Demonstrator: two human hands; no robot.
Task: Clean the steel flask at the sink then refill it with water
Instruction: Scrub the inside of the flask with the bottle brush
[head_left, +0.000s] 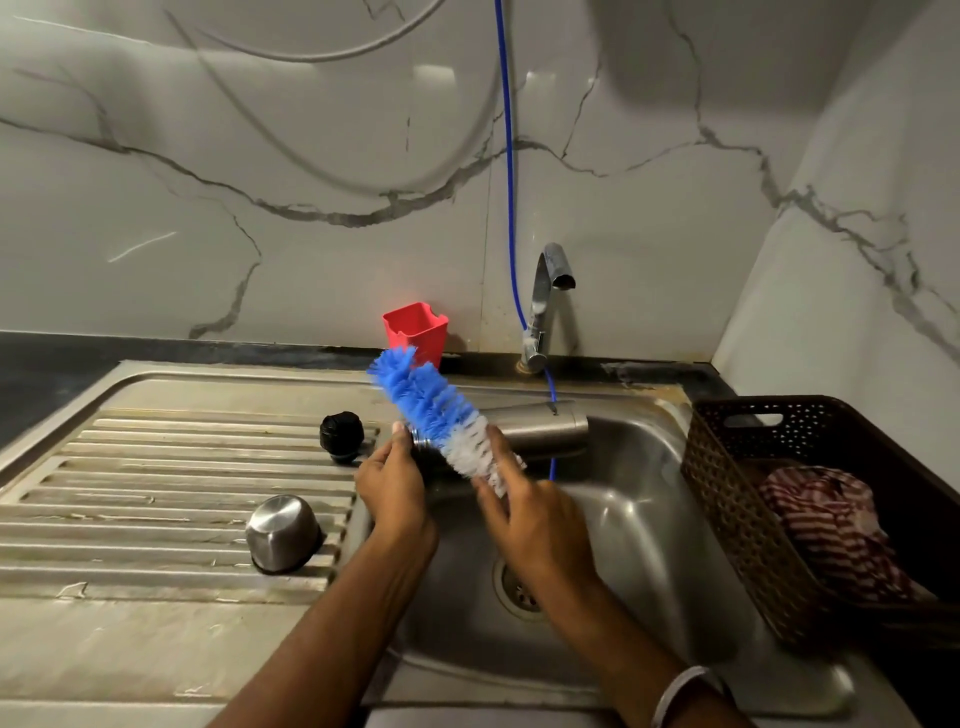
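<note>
Over the sink (649, 519), left hand (395, 488) is gripping the flask (540, 428) sideways by its neck so right hand (524, 514), holding the bottle brush (436, 410), is lining up with the mouth.

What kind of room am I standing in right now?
Most likely a home kitchen, at the washing-up area. A stainless steel sink with a ribbed draining board, a tap against a marble-look wall, and a bottle brush held over a steel flask all point to that.
</note>
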